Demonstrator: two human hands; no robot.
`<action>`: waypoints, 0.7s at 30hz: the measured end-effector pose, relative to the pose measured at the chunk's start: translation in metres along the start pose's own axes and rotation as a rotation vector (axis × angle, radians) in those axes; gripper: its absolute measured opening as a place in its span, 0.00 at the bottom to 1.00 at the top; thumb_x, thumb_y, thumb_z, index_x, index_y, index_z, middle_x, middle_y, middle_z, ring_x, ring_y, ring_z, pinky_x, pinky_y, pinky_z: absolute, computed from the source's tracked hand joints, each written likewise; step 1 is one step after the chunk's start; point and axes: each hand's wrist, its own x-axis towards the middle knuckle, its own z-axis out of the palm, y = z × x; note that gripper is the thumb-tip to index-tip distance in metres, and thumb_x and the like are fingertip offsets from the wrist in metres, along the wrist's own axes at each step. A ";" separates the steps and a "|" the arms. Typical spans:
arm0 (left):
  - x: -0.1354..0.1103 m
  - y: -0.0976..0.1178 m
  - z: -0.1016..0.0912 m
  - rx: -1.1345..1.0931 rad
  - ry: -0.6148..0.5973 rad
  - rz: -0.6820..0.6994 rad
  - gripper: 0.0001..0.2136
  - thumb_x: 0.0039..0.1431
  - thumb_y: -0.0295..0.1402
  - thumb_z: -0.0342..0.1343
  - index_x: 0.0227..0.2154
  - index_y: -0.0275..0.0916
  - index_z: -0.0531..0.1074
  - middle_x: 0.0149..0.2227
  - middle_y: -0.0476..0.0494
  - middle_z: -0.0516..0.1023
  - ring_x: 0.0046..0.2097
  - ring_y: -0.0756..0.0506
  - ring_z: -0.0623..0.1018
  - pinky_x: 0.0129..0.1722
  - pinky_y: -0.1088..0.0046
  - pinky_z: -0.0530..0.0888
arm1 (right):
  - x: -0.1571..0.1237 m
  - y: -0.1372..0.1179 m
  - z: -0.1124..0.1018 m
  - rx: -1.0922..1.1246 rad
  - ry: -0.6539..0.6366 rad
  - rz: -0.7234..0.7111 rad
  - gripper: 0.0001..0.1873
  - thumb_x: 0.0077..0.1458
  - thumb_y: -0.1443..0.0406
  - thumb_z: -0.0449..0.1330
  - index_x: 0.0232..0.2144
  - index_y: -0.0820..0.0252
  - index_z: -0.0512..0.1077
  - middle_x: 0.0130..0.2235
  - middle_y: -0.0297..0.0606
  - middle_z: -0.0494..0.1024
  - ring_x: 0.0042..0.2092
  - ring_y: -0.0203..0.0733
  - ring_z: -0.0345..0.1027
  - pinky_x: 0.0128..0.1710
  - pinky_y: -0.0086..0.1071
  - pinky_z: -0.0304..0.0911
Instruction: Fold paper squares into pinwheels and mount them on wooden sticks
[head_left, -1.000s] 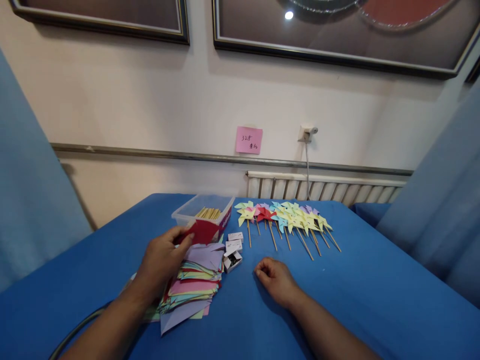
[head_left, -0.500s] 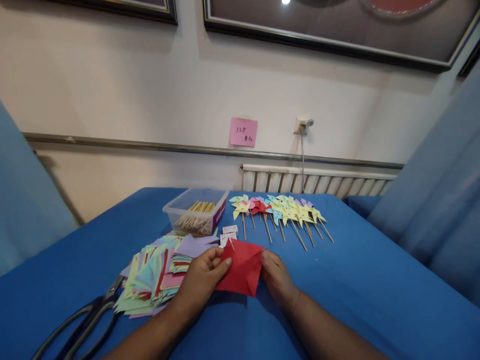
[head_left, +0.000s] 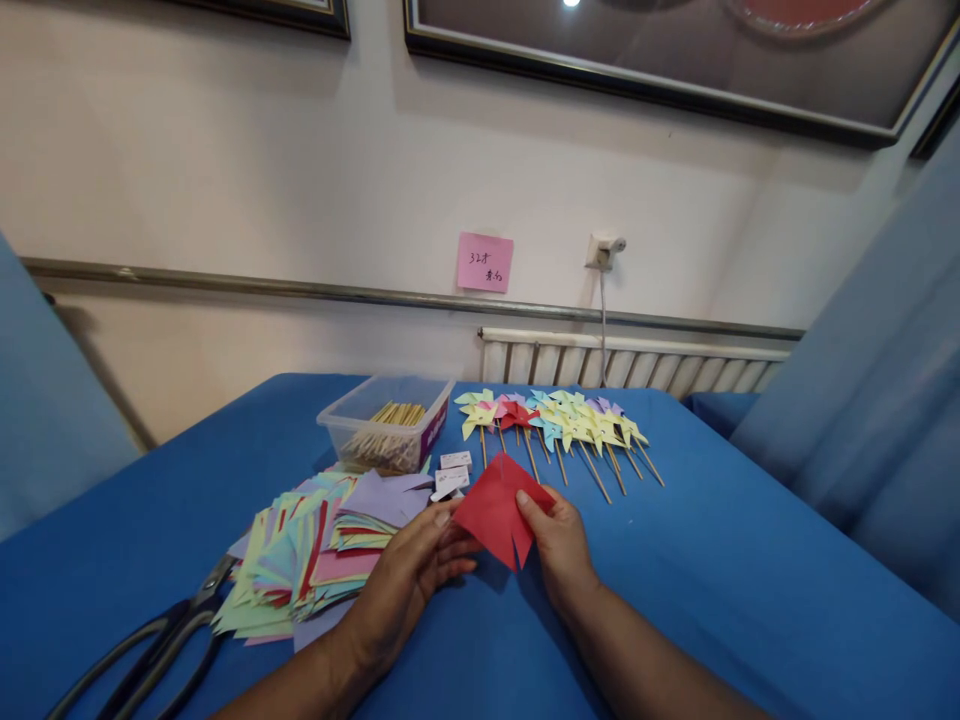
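Observation:
A square of red paper [head_left: 499, 505] with slits cut in from its corners is held up over the table, turned so that one corner points down. My right hand [head_left: 559, 540] pinches its right side, thumb on top. At the paper's left corner is my left hand [head_left: 412, 565], its fingers apart and partly behind the edge; whether it touches the corner is hard to tell. Beside my left hand lies a fanned pile of coloured paper squares [head_left: 300, 560], some with slits. Small white boxes [head_left: 452, 480] sit just behind the red paper.
Large scissors [head_left: 184, 625] lie at the front left. A clear plastic box [head_left: 352, 430] of wooden sticks [head_left: 401, 415] stands behind the pile. Finished paper pinwheels [head_left: 577, 420] on sticks lie along the back of the blue-covered table [head_left: 712, 560]. A radiator [head_left: 660, 370] is behind.
The red paper has turned from flat-sided to corner-down and moved slightly right and up. My left fingers have loosened from it, while my right thumb has come onto its face.

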 end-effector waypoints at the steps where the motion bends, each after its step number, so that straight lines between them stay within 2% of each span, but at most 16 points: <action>1: -0.001 -0.001 0.001 0.009 -0.012 0.005 0.20 0.54 0.38 0.54 0.50 0.39 0.65 0.44 0.36 0.76 0.44 0.40 0.76 0.41 0.65 0.71 | 0.001 0.000 0.000 -0.005 0.020 -0.010 0.15 0.44 0.59 0.66 0.33 0.63 0.73 0.32 0.39 0.80 0.32 0.41 0.72 0.36 0.34 0.66; 4: -0.002 -0.002 0.002 0.048 -0.024 0.034 0.23 0.56 0.39 0.52 0.54 0.41 0.60 0.49 0.35 0.73 0.47 0.39 0.74 0.43 0.64 0.70 | 0.003 0.000 -0.002 -0.008 0.065 -0.025 0.16 0.43 0.59 0.66 0.33 0.63 0.72 0.34 0.39 0.80 0.33 0.41 0.73 0.36 0.34 0.66; 7: -0.002 -0.004 0.002 0.085 -0.015 0.053 0.23 0.56 0.40 0.52 0.54 0.42 0.61 0.51 0.36 0.71 0.48 0.39 0.74 0.43 0.64 0.70 | 0.003 0.001 -0.004 0.022 0.071 -0.029 0.14 0.44 0.59 0.65 0.32 0.62 0.71 0.33 0.38 0.79 0.32 0.40 0.72 0.34 0.33 0.66; 13: -0.001 -0.005 0.000 0.056 0.023 0.079 0.20 0.56 0.40 0.52 0.52 0.42 0.64 0.47 0.39 0.74 0.45 0.41 0.74 0.41 0.65 0.71 | -0.002 -0.002 -0.003 0.056 -0.021 -0.007 0.15 0.45 0.60 0.65 0.34 0.62 0.70 0.33 0.38 0.79 0.32 0.40 0.72 0.35 0.33 0.66; 18: 0.001 -0.003 0.002 0.031 0.033 0.029 0.15 0.52 0.38 0.57 0.42 0.39 0.73 0.41 0.41 0.78 0.39 0.43 0.77 0.38 0.70 0.72 | -0.006 -0.001 -0.001 -0.145 -0.153 -0.004 0.14 0.42 0.59 0.66 0.27 0.61 0.68 0.25 0.31 0.75 0.25 0.35 0.67 0.28 0.28 0.63; 21: 0.005 -0.006 0.002 0.093 0.025 -0.038 0.14 0.47 0.37 0.62 0.38 0.38 0.75 0.35 0.43 0.80 0.35 0.44 0.78 0.37 0.70 0.72 | -0.009 0.002 -0.002 -0.301 -0.246 -0.024 0.12 0.43 0.59 0.65 0.25 0.60 0.68 0.22 0.28 0.72 0.23 0.32 0.63 0.24 0.26 0.60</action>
